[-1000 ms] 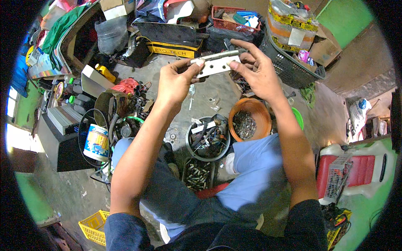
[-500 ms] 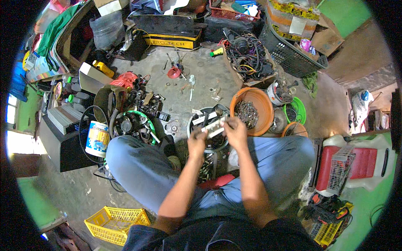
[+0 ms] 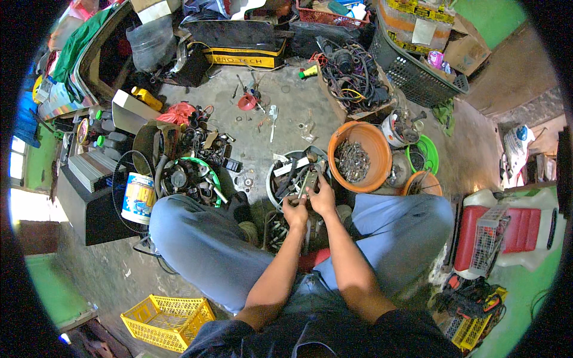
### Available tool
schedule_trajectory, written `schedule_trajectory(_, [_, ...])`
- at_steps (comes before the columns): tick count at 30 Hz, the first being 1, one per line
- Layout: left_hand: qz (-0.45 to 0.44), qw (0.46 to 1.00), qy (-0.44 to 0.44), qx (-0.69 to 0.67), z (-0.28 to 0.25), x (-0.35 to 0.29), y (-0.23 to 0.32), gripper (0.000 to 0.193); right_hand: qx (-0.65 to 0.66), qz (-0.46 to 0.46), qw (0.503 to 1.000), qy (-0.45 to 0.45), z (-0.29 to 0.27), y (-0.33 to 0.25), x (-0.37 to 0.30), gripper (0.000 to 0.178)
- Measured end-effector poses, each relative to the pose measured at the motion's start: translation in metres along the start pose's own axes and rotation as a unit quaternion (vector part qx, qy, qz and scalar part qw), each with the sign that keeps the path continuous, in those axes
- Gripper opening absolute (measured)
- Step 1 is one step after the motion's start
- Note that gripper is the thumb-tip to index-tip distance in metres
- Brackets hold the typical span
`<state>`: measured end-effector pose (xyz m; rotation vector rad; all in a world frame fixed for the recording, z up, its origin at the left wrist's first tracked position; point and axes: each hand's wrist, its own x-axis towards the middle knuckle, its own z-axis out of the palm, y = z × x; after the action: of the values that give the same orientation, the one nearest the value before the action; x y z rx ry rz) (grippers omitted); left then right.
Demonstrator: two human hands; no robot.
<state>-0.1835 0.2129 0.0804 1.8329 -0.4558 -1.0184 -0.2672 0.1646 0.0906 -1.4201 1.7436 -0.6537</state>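
Between my two hands is a flat, narrow metal piece (image 3: 310,181) with what look like small holes, tilted so its far end points away from me. My left hand (image 3: 295,211) closes on its near end. Higher up, my right hand (image 3: 323,197) grips its right side with the fingers bent round it. Directly beyond and under the hands stands a round light-coloured tub (image 3: 270,190) full of mixed metal and dark parts. More small metal pieces (image 3: 276,230) lie nearer me, between my legs, partly hidden by my forearms.
An orange basin (image 3: 378,156) of small hardware stands right of the tub, beside a green bowl (image 3: 431,156). A green-rimmed container (image 3: 210,173) of parts sits to the left. Farther off are a box of cables (image 3: 352,89) and a red funnel (image 3: 247,102). A yellow crate (image 3: 167,325) lies at lower left.
The metal piece has turned from lying nearly crosswise to pointing away from me. My hands have come closer together, the left one moving right and toward me, the right one lower.
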Motion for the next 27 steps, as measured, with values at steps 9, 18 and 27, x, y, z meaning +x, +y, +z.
schedule_trajectory(9, [0.018, 0.998, 0.049, -0.021, 0.013, 0.011, -0.010, 0.021, -0.030, 0.025, 0.998, -0.050, -0.009, -0.012, -0.012, 0.065])
schedule_trajectory(18, [-0.010, 0.996, 0.014, 0.090, 0.000, 0.018, -0.001, 0.021, -0.159, 0.085, 0.979, -0.096, -0.013, -0.031, -0.009, 0.066])
schedule_trajectory(27, [0.087, 0.996, 0.029, 0.023, -0.017, -0.002, 0.037, 0.023, -0.098, -0.032, 0.995, 0.008, -0.016, -0.039, -0.014, 0.050])
